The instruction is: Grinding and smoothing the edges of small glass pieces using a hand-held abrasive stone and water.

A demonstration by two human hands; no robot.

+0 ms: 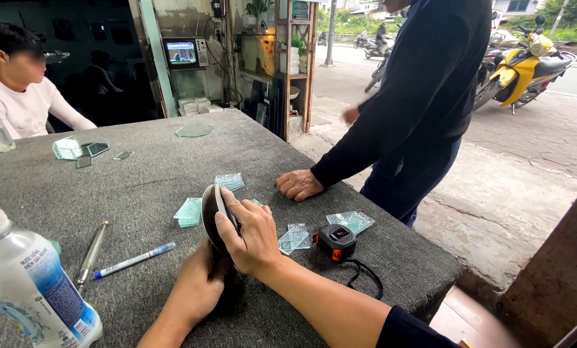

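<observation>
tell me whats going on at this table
The person wearing the camera holds a dark oval piece upright on the grey felt table, right hand over its top, left hand at its base. Small stacks of cut glass pieces lie around it, beside a tape measure, a pen and a plastic bottle. A standing person rests a fist on the table edge.

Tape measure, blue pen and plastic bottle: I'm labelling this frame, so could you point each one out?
Tape measure (335,240), head view, on its black and orange case.
Blue pen (134,260), head view, on the middle of its barrel.
Plastic bottle (34,283), head view, on its labelled side.
</observation>
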